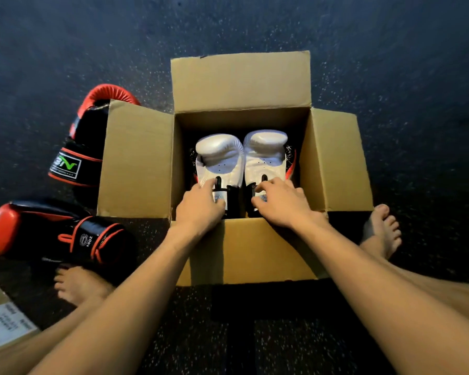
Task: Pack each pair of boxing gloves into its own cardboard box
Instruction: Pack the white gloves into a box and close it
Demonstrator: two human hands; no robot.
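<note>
Box: matte cardboard box (pixel 241 82) holds 2 glossy padded white gloves (pixel 220 158) | left hand (pixel 201 207) fingers clamped on 1 cuff | right hand (pixel 282 204) fingers clamped on other cuff

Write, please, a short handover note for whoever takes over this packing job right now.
Left hand holds the left white glove at its cuff; right hand holds the right white glove likewise.
Both sit side by side inside the open box, flaps spread.
The far red-black glove and near red-black glove lie on the floor, left of the box.
Done: white pair in.
Left: let go, close the flaps, pack the red-black pair; the labelled cardboard at lower left may be its box.
</note>
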